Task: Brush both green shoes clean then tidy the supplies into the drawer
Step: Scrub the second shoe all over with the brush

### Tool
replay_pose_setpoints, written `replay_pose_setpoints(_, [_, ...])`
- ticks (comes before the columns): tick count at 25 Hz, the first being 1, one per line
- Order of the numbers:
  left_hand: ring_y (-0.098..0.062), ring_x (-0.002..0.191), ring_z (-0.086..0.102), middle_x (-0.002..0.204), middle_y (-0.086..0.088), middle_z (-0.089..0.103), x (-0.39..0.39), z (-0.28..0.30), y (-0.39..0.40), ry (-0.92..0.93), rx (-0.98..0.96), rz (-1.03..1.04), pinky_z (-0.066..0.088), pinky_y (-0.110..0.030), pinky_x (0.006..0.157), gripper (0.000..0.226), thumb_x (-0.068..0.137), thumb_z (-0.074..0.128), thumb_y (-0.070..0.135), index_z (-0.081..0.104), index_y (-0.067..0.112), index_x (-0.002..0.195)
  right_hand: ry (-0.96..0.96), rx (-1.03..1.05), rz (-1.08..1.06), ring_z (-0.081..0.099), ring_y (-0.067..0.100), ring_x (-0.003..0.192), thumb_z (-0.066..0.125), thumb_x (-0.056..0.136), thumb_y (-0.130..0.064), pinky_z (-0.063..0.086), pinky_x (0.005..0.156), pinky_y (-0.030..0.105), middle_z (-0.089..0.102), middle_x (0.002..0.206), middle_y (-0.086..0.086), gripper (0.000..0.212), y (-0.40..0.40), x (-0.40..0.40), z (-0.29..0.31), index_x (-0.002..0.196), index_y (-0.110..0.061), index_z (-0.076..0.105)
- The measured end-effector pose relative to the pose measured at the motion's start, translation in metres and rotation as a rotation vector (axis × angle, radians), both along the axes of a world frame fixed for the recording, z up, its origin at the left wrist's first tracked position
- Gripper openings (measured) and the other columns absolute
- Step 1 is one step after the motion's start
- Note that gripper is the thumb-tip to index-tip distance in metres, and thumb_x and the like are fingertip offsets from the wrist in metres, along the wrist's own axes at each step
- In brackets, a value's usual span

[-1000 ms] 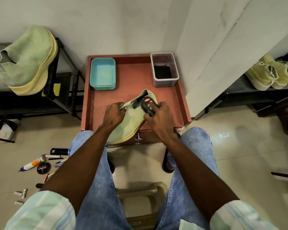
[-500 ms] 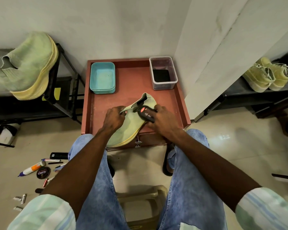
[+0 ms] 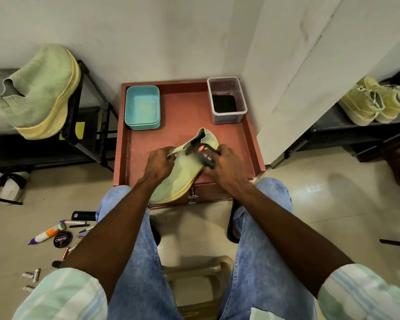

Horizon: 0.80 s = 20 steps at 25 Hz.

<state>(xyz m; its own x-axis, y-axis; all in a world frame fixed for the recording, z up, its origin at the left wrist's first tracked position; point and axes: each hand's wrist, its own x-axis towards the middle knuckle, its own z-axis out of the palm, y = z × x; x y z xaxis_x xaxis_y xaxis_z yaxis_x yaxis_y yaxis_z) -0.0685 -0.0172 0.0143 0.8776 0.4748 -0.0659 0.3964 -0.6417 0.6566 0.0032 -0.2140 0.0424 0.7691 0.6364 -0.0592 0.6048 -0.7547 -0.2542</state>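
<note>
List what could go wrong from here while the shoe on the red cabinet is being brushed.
1. The green shoe overhangs the front edge of the red cabinet; hard strokes from the brush in the right hand could push it off if the left hand loosens.
2. The clear container holding something dark stands just behind; a long stroke might knock it.
3. Loose supplies like the polish tin lie by the left foot.

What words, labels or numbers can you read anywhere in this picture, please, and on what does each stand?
"Cherry": on the lid of the round black tin on the floor.
Brush in the right hand: red and white marks, too blurred to read.
White tube and black bar on the floor: print too small to read.
</note>
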Motion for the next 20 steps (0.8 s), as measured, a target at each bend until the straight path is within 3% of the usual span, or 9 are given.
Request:
replay_pose_setpoints(2, [-0.032, 0.089, 0.064, 0.1, -0.015, 0.072, 0.0, 0.0, 0.0, -0.003, 0.003, 0.016, 0.036, -0.024, 0.07, 0.026, 0.094, 0.055, 0.011, 0.07, 0.01, 0.115, -0.034, 0.038, -0.121, 0.05, 0.027, 0.102, 0.059, 0.083, -0.046, 0.05, 0.079, 0.037, 0.048, 0.116, 0.011, 0.057, 0.001, 0.002, -0.001, 0.134, -0.022, 0.048])
replay_pose_setpoints(5, [-0.033, 0.089, 0.064, 0.1, -0.016, 0.072, 0.0, -0.001, -0.001, 0.0, -0.004, 0.002, 0.038, -0.024, 0.071, 0.026, 0.093, 0.055, 0.01, 0.07, 0.01, 0.114, 0.025, -0.042, 0.156, 0.052, 0.028, 0.104, 0.061, 0.083, -0.05, 0.046, 0.078, 0.034, 0.05, 0.118, 0.011, 0.06, 0.001, -0.007, -0.004, 0.134, -0.021, 0.051])
replay_pose_setpoints(8, [-0.033, 0.091, 0.064, 0.102, -0.016, 0.072, -0.001, 0.0, -0.001, -0.003, -0.001, 0.015, 0.039, -0.026, 0.072, 0.027, 0.094, 0.056, 0.01, 0.07, 0.01, 0.116, -0.042, 0.075, -0.181, 0.053, 0.029, 0.101, 0.062, 0.082, -0.045, 0.048, 0.081, 0.038, 0.052, 0.115, 0.012, 0.056, 0.0, 0.0, -0.001, 0.13, -0.018, 0.053])
replay_pose_setpoints(9, [-0.033, 0.091, 0.064, 0.103, -0.016, 0.072, -0.001, -0.001, -0.001, -0.002, -0.002, 0.024, 0.04, -0.027, 0.073, 0.027, 0.093, 0.056, 0.01, 0.07, 0.01, 0.116, -0.033, 0.074, -0.159, 0.052, 0.029, 0.1, 0.062, 0.082, -0.044, 0.048, 0.08, 0.038, 0.051, 0.115, 0.013, 0.056, 0.002, -0.002, 0.001, 0.13, -0.018, 0.052])
replay_pose_setpoints(12, [-0.034, 0.095, 0.065, 0.106, -0.015, 0.072, -0.001, -0.001, 0.0, 0.008, -0.008, -0.002, 0.046, -0.032, 0.079, 0.027, 0.094, 0.056, 0.012, 0.07, 0.011, 0.116, 0.077, -0.034, 0.218, 0.054, 0.03, 0.103, 0.063, 0.081, -0.045, 0.048, 0.079, 0.037, 0.05, 0.117, 0.012, 0.06, 0.002, -0.017, -0.003, 0.132, -0.016, 0.05])
replay_pose_setpoints(16, [-0.032, 0.092, 0.064, 0.105, -0.015, 0.072, -0.002, 0.0, -0.002, 0.008, -0.012, 0.002, 0.044, -0.029, 0.076, 0.028, 0.094, 0.055, 0.012, 0.069, 0.009, 0.118, -0.046, 0.085, -0.198, 0.054, 0.029, 0.098, 0.063, 0.082, -0.041, 0.05, 0.081, 0.04, 0.051, 0.112, 0.013, 0.054, 0.001, 0.001, 0.004, 0.128, -0.015, 0.052])
replay_pose_setpoints(20, [-0.033, 0.095, 0.065, 0.106, -0.015, 0.072, -0.002, -0.001, 0.0, 0.005, -0.018, -0.019, 0.048, -0.032, 0.081, 0.027, 0.093, 0.056, 0.012, 0.07, 0.011, 0.116, 0.108, 0.003, 0.179, 0.055, 0.026, 0.101, 0.065, 0.079, -0.047, 0.049, 0.079, 0.035, 0.052, 0.115, 0.009, 0.062, 0.001, -0.016, -0.007, 0.129, -0.014, 0.049])
